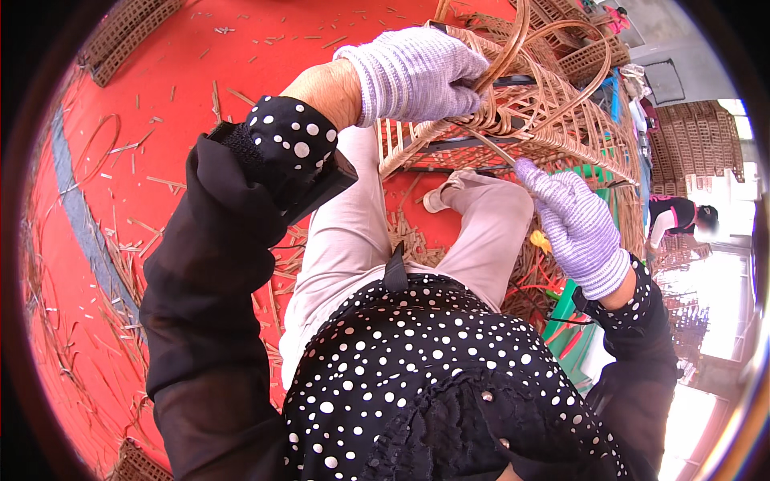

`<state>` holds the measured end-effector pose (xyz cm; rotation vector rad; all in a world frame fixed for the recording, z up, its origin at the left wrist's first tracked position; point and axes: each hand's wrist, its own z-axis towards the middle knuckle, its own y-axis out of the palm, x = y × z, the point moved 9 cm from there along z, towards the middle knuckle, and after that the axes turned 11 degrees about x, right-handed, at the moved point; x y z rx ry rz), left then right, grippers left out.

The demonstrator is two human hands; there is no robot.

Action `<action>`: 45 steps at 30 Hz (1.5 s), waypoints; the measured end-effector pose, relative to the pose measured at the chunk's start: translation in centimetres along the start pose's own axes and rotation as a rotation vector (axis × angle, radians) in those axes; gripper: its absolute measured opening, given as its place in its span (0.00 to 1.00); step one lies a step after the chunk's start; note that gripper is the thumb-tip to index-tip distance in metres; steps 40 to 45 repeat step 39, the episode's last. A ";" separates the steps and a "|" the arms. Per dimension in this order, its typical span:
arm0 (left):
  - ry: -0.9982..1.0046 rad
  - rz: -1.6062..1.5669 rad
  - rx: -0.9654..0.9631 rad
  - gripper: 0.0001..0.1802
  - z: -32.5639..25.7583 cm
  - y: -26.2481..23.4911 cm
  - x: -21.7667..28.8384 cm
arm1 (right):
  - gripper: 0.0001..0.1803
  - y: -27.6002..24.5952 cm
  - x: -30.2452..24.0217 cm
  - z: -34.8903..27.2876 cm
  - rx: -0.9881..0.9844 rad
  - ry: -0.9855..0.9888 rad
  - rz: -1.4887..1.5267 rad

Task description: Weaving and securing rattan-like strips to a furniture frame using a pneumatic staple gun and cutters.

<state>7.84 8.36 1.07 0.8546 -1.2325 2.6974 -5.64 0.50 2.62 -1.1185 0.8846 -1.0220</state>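
A wicker basket (553, 120) of woven tan cane on a dark frame lies tilted in front of my lap, its weave open. Over its near corner, my left hand (417, 76), in a lavender knit glove, is closed round a brown cane strip (505, 60) that loops up past the rim. My right hand (573, 220), gloved alike, is to the right of my knee with its fingers closed on a thin brown rod-like piece (493, 147). That piece runs from the fingertips up to the weave beside my left hand; whether it is cane or a tool, I cannot tell.
Cane offcuts (409, 236) litter the red floor (200, 60). More woven baskets stand at the upper left (132, 36) and behind the held one (593, 60). Green plastic (565, 333) lies by my right forearm. A person (674, 220) bends over at the far right.
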 end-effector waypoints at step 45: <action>0.037 -0.026 0.106 0.12 0.0 -0.1 -0.8 | 0.23 -2.0 -3.0 6.9 -0.304 0.035 -0.036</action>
